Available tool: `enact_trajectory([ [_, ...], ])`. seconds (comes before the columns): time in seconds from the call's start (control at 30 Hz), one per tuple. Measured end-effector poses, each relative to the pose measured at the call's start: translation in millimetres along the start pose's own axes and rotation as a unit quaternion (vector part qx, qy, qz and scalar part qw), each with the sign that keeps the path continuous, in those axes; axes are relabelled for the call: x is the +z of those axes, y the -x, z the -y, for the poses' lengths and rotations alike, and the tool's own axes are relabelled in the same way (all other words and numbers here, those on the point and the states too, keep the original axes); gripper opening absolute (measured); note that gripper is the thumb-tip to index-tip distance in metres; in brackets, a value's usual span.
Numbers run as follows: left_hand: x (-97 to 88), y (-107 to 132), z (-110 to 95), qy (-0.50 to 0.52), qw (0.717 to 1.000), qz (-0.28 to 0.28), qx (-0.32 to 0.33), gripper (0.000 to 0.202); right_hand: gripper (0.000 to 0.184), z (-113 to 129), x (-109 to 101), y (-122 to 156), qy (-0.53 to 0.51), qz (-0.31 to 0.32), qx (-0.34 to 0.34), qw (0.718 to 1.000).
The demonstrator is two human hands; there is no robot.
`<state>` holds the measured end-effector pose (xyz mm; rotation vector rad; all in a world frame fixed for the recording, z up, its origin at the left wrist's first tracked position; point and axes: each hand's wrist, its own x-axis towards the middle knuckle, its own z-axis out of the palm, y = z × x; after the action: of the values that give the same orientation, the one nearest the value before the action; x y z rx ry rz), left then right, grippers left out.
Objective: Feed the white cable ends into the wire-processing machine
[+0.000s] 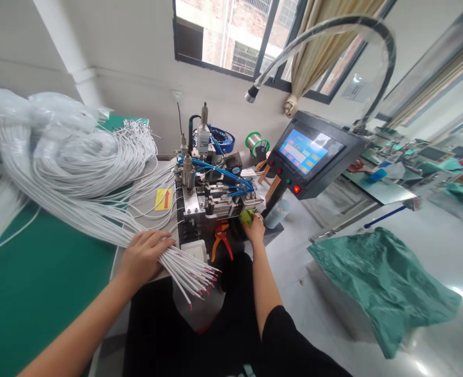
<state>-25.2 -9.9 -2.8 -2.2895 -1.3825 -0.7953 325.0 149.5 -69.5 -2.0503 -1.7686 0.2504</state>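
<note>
My left hand (147, 256) is closed over a bundle of white cables (188, 267) near their reddish-tipped ends, which fan out over my lap. The cables run back left to a large coiled heap (86, 162) on the bench. At the front right of a bench-top machine (215, 193), my right hand (255, 228) has its fingers closed around a small yellow-green object (247, 217). Its exact kind is partly hidden by the fingers. Between my hands, a pair of orange-red hand pliers (222, 241) lies below the machine. A white container (194, 251) sits beside the cable bundle.
A control box with a lit touch screen (302, 152) stands right of the machine, under a bent gooseneck lamp (388, 47). Behind the machine is a spool of wire (257, 141). Green sheeting (384, 277) covers something on the right floor. A green mat (51, 293) lies left.
</note>
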Motion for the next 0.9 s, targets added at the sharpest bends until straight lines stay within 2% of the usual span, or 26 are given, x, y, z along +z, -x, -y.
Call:
enact_trajectory([
  [0.17, -1.1, -1, -1, 0.006, 1.0, -0.005, 0.0, 0.023, 0.056, 5, 7, 4, 0.058, -0.011, -0.007, 0.998],
  [0.37, -1.8, 0, -1, -0.006, 1.0, -0.007, 0.009, 0.025, 0.049, 22, 17, -6, 0.062, -0.058, 0.041, 0.996],
  [0.53, -6.0, 0, -2, -0.015, 1.0, -0.016, 0.008, 0.027, 0.045, 21, 6, -13, 0.018, -0.07, 0.03, 0.997],
  [0.7, -14.6, -6, -8, -0.01, 0.999, -0.04, 0.015, 0.025, 0.031, 17, -9, 6, -0.031, -0.11, -0.015, 0.993],
  [0.77, -16.8, -7, -9, -0.004, 0.999, -0.045, 0.018, 0.023, 0.026, 22, -14, 22, -0.08, -0.119, -0.028, 0.989],
  [0.8, -17.2, -7, -9, -0.001, 0.999, -0.045, 0.018, 0.023, 0.025, 26, -17, 31, -0.142, -0.118, -0.038, 0.982],
  [0.83, -17.3, -6, -9, 0.002, 0.999, -0.046, 0.018, 0.022, 0.025, 31, -20, 42, -0.216, -0.102, -0.051, 0.97],
  [0.9, -16.5, -3, -7, 0.008, 0.999, -0.045, 0.021, 0.022, 0.025, 45, -30, 64, -0.334, -0.031, -0.086, 0.938],
])
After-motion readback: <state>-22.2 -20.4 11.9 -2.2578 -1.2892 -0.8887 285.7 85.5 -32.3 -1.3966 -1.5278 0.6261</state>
